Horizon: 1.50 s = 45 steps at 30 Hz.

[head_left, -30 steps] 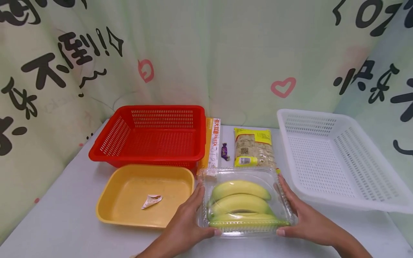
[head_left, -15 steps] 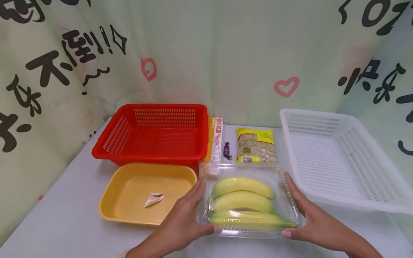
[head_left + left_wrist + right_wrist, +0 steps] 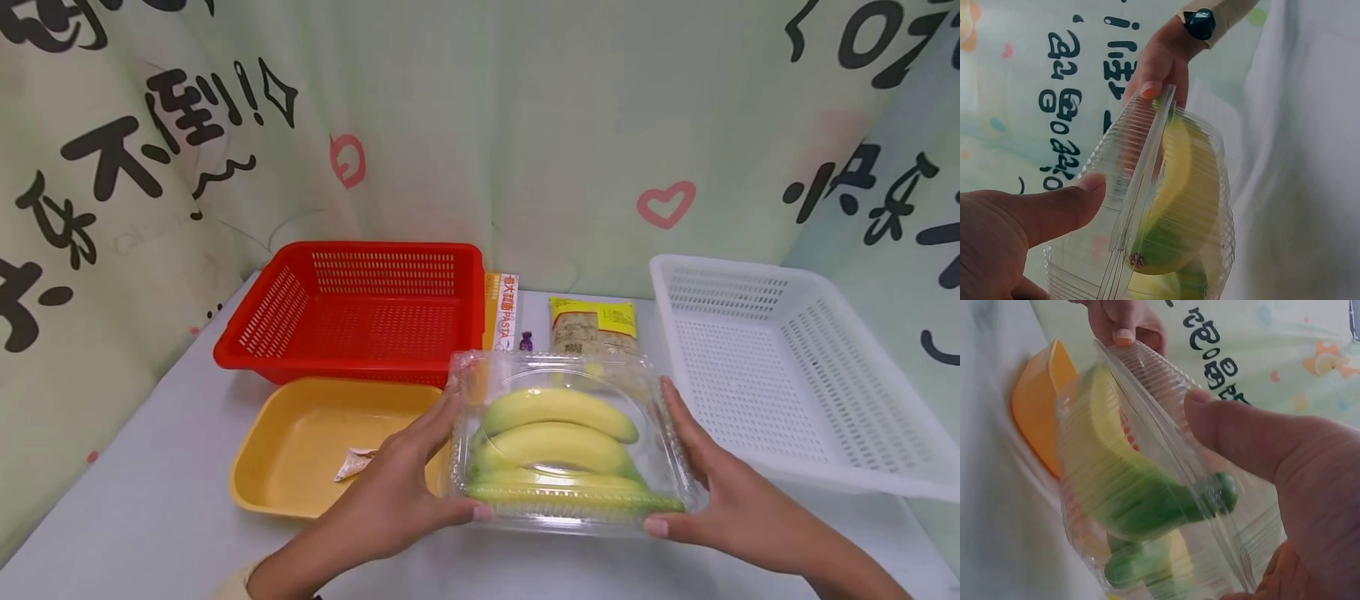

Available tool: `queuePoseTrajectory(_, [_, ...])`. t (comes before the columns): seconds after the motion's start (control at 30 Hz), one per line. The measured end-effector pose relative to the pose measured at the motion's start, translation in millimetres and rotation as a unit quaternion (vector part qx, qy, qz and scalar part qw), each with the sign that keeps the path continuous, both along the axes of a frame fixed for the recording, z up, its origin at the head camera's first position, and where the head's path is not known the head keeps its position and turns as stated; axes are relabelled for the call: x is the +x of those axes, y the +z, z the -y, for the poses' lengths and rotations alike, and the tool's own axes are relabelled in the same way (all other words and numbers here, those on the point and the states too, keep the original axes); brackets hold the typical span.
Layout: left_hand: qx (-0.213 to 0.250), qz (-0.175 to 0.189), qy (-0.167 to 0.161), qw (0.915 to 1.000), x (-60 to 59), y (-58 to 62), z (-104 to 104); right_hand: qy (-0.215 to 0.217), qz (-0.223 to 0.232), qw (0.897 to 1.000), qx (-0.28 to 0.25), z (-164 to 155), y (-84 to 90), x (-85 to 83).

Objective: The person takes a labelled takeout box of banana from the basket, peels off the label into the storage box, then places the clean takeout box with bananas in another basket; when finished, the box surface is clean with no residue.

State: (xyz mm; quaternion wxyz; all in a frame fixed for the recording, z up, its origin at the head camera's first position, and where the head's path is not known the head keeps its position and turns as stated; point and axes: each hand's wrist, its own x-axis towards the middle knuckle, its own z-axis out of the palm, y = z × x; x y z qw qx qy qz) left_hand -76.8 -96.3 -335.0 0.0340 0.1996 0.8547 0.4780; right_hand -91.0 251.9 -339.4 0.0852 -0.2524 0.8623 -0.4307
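A clear plastic clamshell box with several yellow-green bananas inside is held between both hands, its lid closed. My left hand grips its left side, thumb at the front edge and fingers along the far side. On the opposite side my right hand grips it the same way. Both wrist views show the box raised off the white table, with a thumb pressed on the ribbed lid in the left one. Green banana ends show through the wall in the right wrist view.
A red basket stands back left, with a yellow tray before it holding a crumpled wrapper. Behind the box are a pasta pack, a purple candy and a yellow-topped bag. A white basket stands right.
The box has risen and moved slightly away from me, both hands moving with it. It now covers more of the bag and candy, and my left hand overlaps the yellow tray more.
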Motion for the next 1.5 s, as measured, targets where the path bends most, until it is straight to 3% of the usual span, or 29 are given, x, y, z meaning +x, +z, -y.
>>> queuePoseTrajectory(0.2, [-0.011,-0.003,0.001,0.9999,-4.8,17.0,13.5,-0.006,0.008,1.0,0.005,13.3,11.6,-1.0])
queuePoseTrajectory(0.47, [-0.025,0.012,0.013,0.9995,-14.2,34.6,35.7,-0.009,0.012,1.0,-0.003,39.7,28.1,-15.2])
queuePoseTrajectory(0.7, [-0.01,-0.029,-0.013,0.9994,-28.1,39.8,61.5,-0.018,0.017,1.0,0.009,62.5,37.9,-31.6])
queuePoseTrajectory(1.03, [-0.069,-0.077,0.018,0.9945,-37.4,51.7,93.7,-0.025,0.002,1.0,-0.006,105.0,47.9,-53.1])
queuePoseTrajectory(1.33, [-0.056,-0.043,0.032,0.997,-43.4,60.4,120.3,-0.023,0.01,1.0,-0.019,135.7,51.7,-67.2])
queuePoseTrajectory(1.5, [-0.079,-0.062,0.032,0.9944,-57.3,59.4,133.0,-0.01,-0.01,1.0,-0.024,150.4,51.0,-84.7])
